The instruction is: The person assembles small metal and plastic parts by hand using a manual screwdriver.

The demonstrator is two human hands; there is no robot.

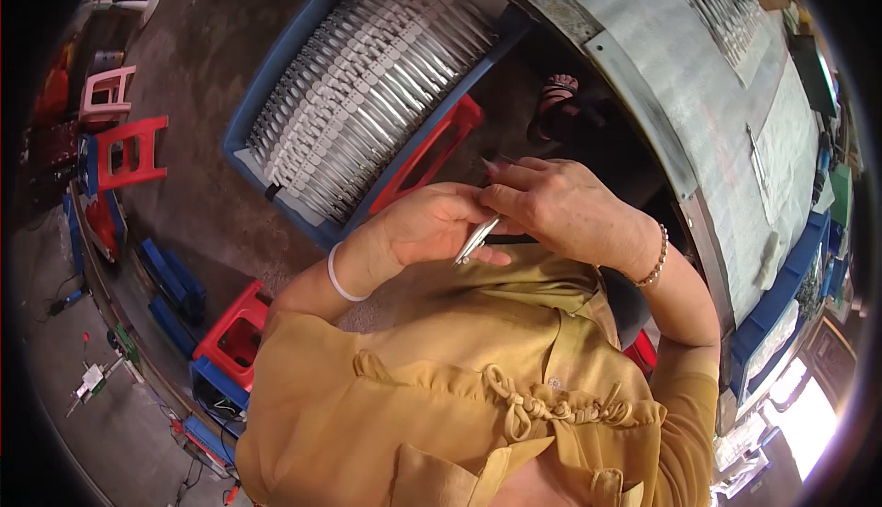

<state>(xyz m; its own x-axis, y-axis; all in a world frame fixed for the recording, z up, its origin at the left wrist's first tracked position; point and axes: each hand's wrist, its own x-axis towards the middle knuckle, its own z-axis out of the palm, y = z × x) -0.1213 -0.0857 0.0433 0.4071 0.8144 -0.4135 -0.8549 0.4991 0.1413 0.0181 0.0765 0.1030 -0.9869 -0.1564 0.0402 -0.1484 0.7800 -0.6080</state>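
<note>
Mustard-yellow blouse cloth (441,369) with a knotted cord fastening fills the lower part of my view, nearest the lens. Just above it the two hands meet close to the chest, with little free room between them and the blouse. I see the left hand (427,227), a white bangle (338,273) on its wrist, curled narrowly around a slim silver metal piece (476,241) that slants down out of the grip. I see the right hand (560,208), a beaded bracelet (654,264) on its wrist, bent over from the other side, its fingertips pinched at the upper end of the same metal piece; how tightly it grips I cannot tell.

Beyond the hands, a blue crate (276,75) sits on a red stool (432,153) and is packed with rows of silver and white parts (367,84). A dark gap separates the crate from the curved metal edge of a grey worktable (698,94) on the right, where a sandalled foot (559,94) shows in shadow. More silver pieces (726,2) lie on the far tabletop, and blue bins (781,287) line its right side.

On the left, bare concrete floor (202,20) opens out, with red and pink stools (124,130) standing well apart from the crate.
</note>
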